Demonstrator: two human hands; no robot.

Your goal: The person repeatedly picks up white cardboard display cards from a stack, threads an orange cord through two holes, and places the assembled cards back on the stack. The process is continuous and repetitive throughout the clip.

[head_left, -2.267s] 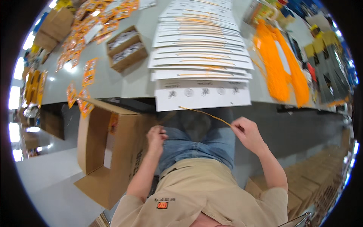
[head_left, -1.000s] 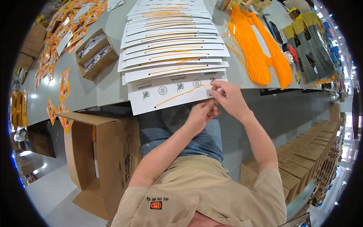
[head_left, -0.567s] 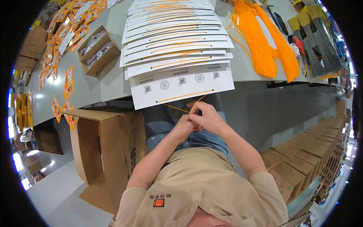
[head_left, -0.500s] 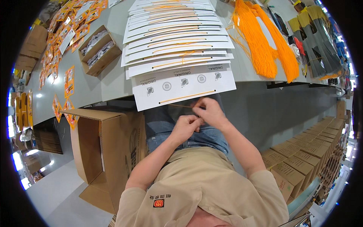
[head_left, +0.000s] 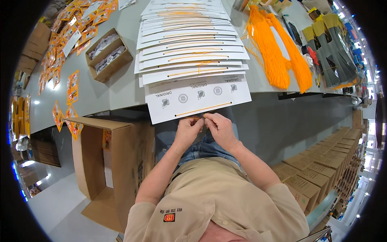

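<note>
A white printed paper sheet (head_left: 197,97) hangs over the table's front edge, with an orange cord (head_left: 203,109) running between two holes along its near side. Just below that edge, my left hand (head_left: 188,131) and my right hand (head_left: 221,129) are close together over my lap. Each pinches with thumb and fingertips at a thin orange end of the cord behind the sheet. The fingers hide most of that cord. Behind the front sheet lies an overlapping row of white sheets (head_left: 193,44), each with an orange cord across it.
Bundles of orange cord (head_left: 268,56) lie right of the sheets, with dark grey bundles (head_left: 328,52) beyond. A small divided box (head_left: 108,56) and orange packets (head_left: 72,86) are on the left. An open carton (head_left: 94,161) stands beside my left arm; rows of cartons (head_left: 314,169) fill the right.
My hands have drawn level, the left moving up and left toward the sheet's edge, the right slightly down. The view has shifted a little.
</note>
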